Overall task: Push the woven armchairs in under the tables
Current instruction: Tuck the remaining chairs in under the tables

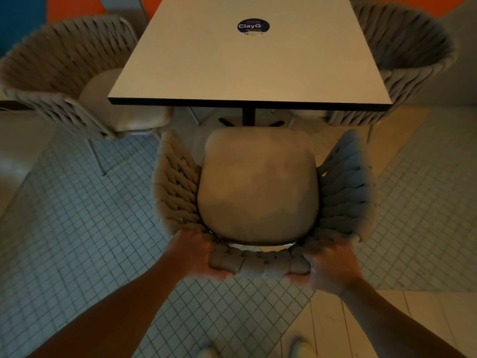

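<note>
woven armchair (258,187): beige rope weave, cushioned seat, near side of surface (232,68)
hands: left hand (198,254), right hand (327,267), fingers gripping its backrest
sticker (253,26): "ClayG"

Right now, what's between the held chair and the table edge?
Head view: between chair and table, floor, the table's black post and a side chair's thin leg.

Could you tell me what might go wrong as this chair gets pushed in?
The left hand and right hand grip the armchair by its back only, so it could veer into the neighbouring chair, whose seat sits close by. Its legs might catch the pedestal feet under the table.
</note>
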`<control>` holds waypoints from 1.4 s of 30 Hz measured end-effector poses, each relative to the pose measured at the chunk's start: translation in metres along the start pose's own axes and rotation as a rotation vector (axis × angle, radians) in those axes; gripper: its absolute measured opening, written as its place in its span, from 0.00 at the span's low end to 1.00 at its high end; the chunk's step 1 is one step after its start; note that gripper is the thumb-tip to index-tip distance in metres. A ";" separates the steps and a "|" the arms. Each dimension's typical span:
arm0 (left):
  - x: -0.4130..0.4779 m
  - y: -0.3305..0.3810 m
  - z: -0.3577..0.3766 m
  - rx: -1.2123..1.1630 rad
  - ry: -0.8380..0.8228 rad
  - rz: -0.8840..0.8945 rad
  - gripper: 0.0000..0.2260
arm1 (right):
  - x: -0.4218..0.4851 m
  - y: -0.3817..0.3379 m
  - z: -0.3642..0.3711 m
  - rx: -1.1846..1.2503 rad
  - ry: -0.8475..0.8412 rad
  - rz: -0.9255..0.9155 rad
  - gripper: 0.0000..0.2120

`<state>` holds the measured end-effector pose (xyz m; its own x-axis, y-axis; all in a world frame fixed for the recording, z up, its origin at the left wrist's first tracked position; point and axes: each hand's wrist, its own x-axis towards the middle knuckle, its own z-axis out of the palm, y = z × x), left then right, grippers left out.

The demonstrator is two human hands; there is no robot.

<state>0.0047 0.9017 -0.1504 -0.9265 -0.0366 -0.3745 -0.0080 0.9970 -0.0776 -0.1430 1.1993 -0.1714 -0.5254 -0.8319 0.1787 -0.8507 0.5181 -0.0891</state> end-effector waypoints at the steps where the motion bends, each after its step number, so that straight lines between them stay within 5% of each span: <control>1: -0.003 0.000 -0.002 -0.008 -0.008 0.005 0.41 | -0.001 -0.002 0.001 -0.004 0.001 -0.004 0.28; 17: -0.013 0.001 -0.002 -0.099 -0.061 -0.024 0.41 | -0.005 -0.016 -0.008 -0.027 -0.173 0.093 0.31; 22: -0.034 0.010 0.007 -0.131 0.063 -0.028 0.46 | -0.011 -0.026 -0.024 0.001 -0.296 0.158 0.31; 27: -0.066 0.037 -0.017 -0.239 -0.180 -0.148 0.46 | -0.017 -0.051 -0.052 0.025 -0.530 0.200 0.36; 35: -0.129 0.055 -0.101 -0.325 -0.441 -0.139 0.25 | -0.025 -0.093 -0.148 0.228 -0.898 0.376 0.38; 42: -0.167 0.063 -0.149 -0.420 -0.362 -0.159 0.22 | -0.032 -0.113 -0.198 0.296 -0.878 0.386 0.37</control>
<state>0.1028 0.9811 0.0445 -0.7148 -0.1354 -0.6861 -0.3536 0.9164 0.1876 -0.0265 1.2065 0.0275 -0.4928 -0.5310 -0.6894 -0.5265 0.8127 -0.2496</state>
